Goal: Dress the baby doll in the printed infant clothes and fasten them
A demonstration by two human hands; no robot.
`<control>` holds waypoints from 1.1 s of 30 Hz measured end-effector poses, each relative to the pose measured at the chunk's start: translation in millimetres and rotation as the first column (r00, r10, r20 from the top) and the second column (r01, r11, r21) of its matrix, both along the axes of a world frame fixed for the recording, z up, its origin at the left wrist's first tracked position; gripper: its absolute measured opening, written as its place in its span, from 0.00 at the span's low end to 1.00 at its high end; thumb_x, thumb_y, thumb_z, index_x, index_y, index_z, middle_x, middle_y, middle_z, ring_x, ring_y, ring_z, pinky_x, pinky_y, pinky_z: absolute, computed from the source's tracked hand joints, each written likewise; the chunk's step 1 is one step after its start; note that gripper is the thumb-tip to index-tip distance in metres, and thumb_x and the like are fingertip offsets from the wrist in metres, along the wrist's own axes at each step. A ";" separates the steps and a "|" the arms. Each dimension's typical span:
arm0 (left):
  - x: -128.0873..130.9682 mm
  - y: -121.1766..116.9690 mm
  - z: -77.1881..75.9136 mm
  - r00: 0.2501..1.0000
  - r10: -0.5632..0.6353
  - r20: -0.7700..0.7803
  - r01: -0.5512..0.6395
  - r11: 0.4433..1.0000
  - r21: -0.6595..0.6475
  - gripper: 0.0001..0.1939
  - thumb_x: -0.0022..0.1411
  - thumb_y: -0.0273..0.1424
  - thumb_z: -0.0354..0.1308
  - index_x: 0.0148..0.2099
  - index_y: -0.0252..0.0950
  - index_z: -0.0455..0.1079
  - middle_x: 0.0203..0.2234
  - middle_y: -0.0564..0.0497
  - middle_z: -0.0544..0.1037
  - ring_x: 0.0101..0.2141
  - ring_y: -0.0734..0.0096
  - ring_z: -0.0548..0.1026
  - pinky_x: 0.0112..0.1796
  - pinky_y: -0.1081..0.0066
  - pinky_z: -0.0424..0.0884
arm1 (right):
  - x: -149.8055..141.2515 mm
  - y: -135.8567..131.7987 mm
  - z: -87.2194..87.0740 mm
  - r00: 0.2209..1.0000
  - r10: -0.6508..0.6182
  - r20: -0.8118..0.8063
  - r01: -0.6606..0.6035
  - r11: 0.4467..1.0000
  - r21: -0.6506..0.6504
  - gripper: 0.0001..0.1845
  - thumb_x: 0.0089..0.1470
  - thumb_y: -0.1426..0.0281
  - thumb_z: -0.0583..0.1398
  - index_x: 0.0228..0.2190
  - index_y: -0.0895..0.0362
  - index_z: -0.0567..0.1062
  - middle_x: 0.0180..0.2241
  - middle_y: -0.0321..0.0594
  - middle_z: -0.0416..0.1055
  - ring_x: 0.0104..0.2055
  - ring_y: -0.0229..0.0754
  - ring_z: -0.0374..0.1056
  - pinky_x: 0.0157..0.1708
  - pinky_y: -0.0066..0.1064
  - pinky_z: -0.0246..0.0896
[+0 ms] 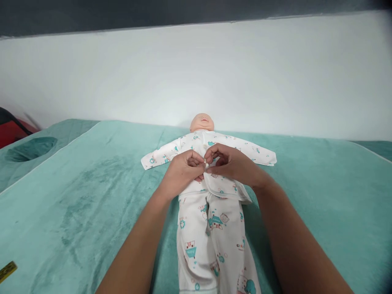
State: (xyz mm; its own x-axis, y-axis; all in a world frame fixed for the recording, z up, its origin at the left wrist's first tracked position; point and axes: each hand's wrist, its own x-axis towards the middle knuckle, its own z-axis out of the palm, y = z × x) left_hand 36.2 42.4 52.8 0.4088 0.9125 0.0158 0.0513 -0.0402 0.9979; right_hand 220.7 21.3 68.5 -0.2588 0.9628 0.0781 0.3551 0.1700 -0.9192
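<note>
A baby doll (201, 123) lies on its back, its head at the far end and its arms spread out inside long sleeves. It wears a white printed baby shirt (223, 188) and matching trousers (196, 228). My left hand (184, 169) is closed in a pinch on the shirt's front edge at mid-chest. From the other side, my right hand (230, 164) pinches the same front opening, its fingertips almost meeting the left ones. A small pale button or snap shows between them, partly covered. Below my hands the right front flap of the shirt hangs loose over the trousers.
A green plush cover (92, 196) spreads under the doll, with a round hollow (32, 149) at the left. Behind stands a white wall (196, 73). A red and black object (14, 128) sits at the far left, a yellow-black strip (7, 270) at the lower left.
</note>
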 end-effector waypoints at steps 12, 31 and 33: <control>-1.5 0.7 -0.3 0.997 -0.033 0.074 0.032 0.999 0.026 0.10 0.48 0.22 0.55 0.36 0.37 0.65 0.21 0.58 0.71 0.21 0.78 0.73 0.24 0.77 0.72 | -3.5 0.8 -0.9 0.997 -0.028 -0.075 0.027 0.999 -0.020 0.12 0.44 0.73 0.64 0.35 0.54 0.72 0.36 0.37 0.71 0.38 0.39 0.67 0.35 0.30 0.63; -2.3 4.0 -3.4 0.979 -0.057 0.195 0.060 0.998 -0.008 0.08 0.52 0.22 0.55 0.35 0.37 0.64 0.18 0.60 0.70 0.19 0.80 0.69 0.22 0.79 0.66 | -2.4 3.0 -1.3 0.997 -0.053 -0.063 0.053 0.999 -0.008 0.13 0.46 0.66 0.66 0.37 0.54 0.75 0.39 0.39 0.71 0.41 0.41 0.67 0.39 0.33 0.64; -2.5 3.3 -2.7 0.979 -0.066 0.192 0.069 0.998 -0.009 0.07 0.54 0.23 0.56 0.36 0.37 0.64 0.19 0.59 0.70 0.20 0.80 0.69 0.23 0.79 0.66 | -0.9 2.9 -1.8 0.995 -0.057 -0.080 0.057 0.998 -0.009 0.11 0.49 0.65 0.65 0.37 0.54 0.75 0.39 0.39 0.72 0.41 0.40 0.67 0.38 0.33 0.64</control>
State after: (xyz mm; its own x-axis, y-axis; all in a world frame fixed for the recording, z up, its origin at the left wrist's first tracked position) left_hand 33.7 45.7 50.1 0.4605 0.8835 0.0857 -0.1436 -0.0211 0.9894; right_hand 219.8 24.3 66.8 -0.1967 0.9764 0.0896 0.2887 0.1450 -0.9464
